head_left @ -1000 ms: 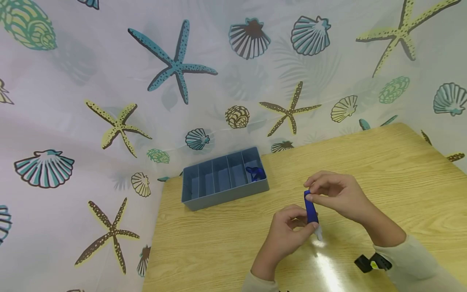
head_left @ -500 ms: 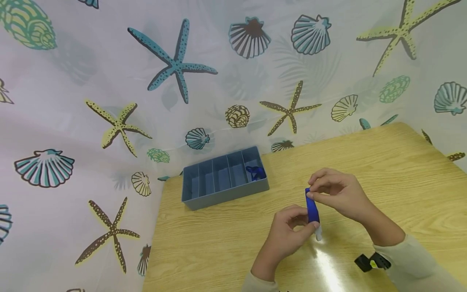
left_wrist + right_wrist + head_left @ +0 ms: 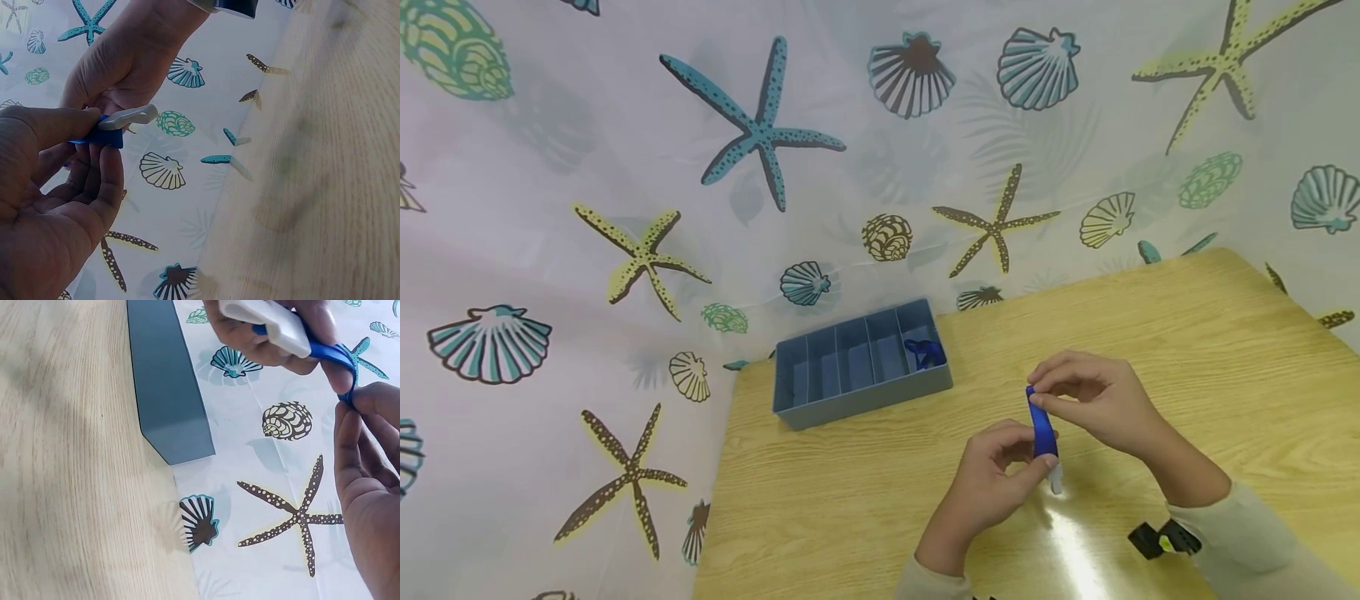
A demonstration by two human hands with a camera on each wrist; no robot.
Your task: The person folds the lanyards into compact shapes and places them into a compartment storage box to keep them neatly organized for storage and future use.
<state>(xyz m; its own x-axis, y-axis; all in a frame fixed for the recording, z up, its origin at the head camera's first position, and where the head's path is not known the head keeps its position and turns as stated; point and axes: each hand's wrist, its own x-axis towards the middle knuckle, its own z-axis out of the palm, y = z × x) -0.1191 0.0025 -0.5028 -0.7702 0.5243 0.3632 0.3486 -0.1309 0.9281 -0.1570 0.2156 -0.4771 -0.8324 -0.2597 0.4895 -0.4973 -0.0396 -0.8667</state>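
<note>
A blue ribbon-like strip (image 3: 1042, 429) stretches between both hands above the table. My left hand (image 3: 996, 467) pinches its lower part between thumb and fingers, close to a white plastic piece (image 3: 1056, 479) that sticks out below. In the right wrist view the white piece (image 3: 269, 325) looks flat and notched, lying along the blue strip (image 3: 337, 355). The upper end of the strip is pinched by the thumb and fingertips of my right hand (image 3: 1093, 400). In the left wrist view, the white piece (image 3: 128, 117) points away past the left thumb.
Behind and left of the hands stands a grey-blue tray (image 3: 865, 402) with several compartments. Its rightmost compartment holds a blue ribbon bundle (image 3: 927, 354). A shell-patterned cloth (image 3: 850, 183) hangs along the far edge of the wooden table (image 3: 820, 508).
The right hand rises slightly, then comes back down a little with the strip's upper end. The left hand keeps its pinch almost unmoved.
</note>
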